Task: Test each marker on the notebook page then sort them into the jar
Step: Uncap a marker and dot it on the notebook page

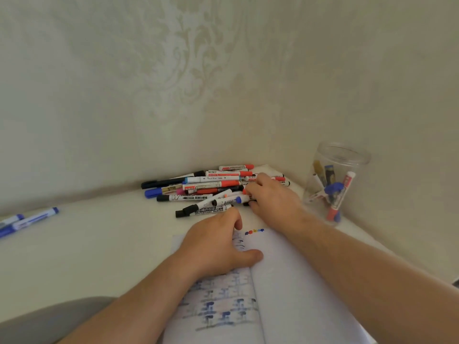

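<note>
The left hand (pixel 218 244) is lying palm down on the open notebook (pixel 285 281), its fingers only loosely bent and grasping nothing, the thumb stretching toward three o'clock along the centre fold and the fingertips reaching the top edge of the left page. The right hand (pixel 273 197) is sitting at about one o'clock from it, reaching into the right end of the pile of markers (pixel 211 189); its fingers are curling down among the barrels, but whether they are actually pinching one cannot be told, since the fingertips are hiding behind the knuckles. Just beside those fingers a blue-capped marker (pixel 233 200) is lying on top of the pile.

At the top of the right page, between the two hands, a short row of test dots (pixel 254 231) in blue, red and yellow is showing. The left page is carrying blue and grey smudges (pixel 221 306).

At three o'clock from the right hand, near the wall, a clear jar (pixel 335 180) is standing upright on the surface (pixel 87 244), holding several markers leaning inside. Far off at nine o'clock, well apart from the pile, a few blue markers (pixel 27 222) are lying at the surface's edge.
</note>
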`<action>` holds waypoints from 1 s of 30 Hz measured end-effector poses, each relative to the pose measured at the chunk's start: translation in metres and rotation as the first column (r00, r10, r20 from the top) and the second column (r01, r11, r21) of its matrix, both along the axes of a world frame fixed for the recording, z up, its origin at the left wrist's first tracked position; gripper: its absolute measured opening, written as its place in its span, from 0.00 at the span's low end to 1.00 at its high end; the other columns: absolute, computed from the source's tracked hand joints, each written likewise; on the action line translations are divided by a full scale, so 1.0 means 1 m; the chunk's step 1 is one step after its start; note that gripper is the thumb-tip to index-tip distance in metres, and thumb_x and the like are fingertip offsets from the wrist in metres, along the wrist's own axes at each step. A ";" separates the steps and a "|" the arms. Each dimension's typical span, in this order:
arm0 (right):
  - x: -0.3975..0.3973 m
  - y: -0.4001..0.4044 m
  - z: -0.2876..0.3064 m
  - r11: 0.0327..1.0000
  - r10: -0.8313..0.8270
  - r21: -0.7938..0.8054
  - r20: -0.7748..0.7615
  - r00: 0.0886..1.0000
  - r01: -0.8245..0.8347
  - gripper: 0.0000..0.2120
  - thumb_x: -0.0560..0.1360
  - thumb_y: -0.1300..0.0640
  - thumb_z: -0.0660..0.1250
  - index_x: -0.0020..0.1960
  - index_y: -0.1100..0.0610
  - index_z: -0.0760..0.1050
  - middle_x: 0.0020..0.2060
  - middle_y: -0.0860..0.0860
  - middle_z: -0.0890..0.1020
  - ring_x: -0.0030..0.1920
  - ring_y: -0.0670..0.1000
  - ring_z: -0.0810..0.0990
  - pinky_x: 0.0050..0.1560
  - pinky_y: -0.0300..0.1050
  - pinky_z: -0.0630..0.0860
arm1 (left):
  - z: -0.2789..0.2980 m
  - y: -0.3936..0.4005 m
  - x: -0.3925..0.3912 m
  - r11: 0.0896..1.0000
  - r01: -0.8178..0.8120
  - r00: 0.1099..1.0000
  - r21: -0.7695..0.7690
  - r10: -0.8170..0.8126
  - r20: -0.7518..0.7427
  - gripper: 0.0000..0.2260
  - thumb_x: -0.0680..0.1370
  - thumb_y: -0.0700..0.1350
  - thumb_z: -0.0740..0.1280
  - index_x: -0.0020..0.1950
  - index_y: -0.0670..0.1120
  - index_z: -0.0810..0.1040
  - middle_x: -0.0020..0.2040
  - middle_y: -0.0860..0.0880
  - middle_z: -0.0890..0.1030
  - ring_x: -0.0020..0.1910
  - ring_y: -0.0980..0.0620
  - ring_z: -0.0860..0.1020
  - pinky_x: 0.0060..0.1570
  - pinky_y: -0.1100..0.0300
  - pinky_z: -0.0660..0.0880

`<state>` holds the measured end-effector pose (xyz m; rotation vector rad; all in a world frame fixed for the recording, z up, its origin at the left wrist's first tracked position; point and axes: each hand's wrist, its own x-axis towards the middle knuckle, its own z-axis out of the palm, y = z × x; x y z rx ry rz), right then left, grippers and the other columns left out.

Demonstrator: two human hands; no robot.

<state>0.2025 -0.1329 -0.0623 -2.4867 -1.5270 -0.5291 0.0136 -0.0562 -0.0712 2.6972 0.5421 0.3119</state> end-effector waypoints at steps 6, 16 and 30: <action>0.003 -0.023 0.009 0.939 0.189 0.243 0.233 0.954 -0.245 0.06 0.79 0.58 0.64 0.48 0.56 0.79 0.51 0.53 0.81 0.43 0.57 0.79 0.40 0.50 0.78 | 0.000 0.000 0.000 1.000 0.002 1.000 -0.001 -0.002 0.003 0.28 0.66 0.75 0.69 0.53 0.60 0.64 0.46 0.60 0.74 0.44 0.60 0.74 0.42 0.56 0.73; 0.008 0.000 -0.007 0.996 0.081 0.028 -0.103 0.991 -0.079 0.16 0.78 0.46 0.70 0.66 0.43 0.76 0.54 0.47 0.67 0.50 0.50 0.70 0.45 0.49 0.77 | 0.000 0.000 0.000 1.000 0.000 1.000 -0.005 0.000 0.002 0.27 0.66 0.74 0.70 0.53 0.59 0.65 0.45 0.59 0.74 0.42 0.61 0.73 0.39 0.57 0.69; -0.055 -0.066 0.031 0.756 0.445 0.654 -0.516 0.732 0.002 0.05 0.84 0.50 0.64 0.50 0.46 0.70 0.34 0.50 0.78 0.31 0.43 0.73 0.33 0.40 0.70 | -0.001 -0.001 -0.002 0.995 0.014 0.998 -0.096 -0.007 0.065 0.41 0.67 0.75 0.71 0.72 0.63 0.55 0.51 0.60 0.74 0.46 0.62 0.75 0.41 0.59 0.72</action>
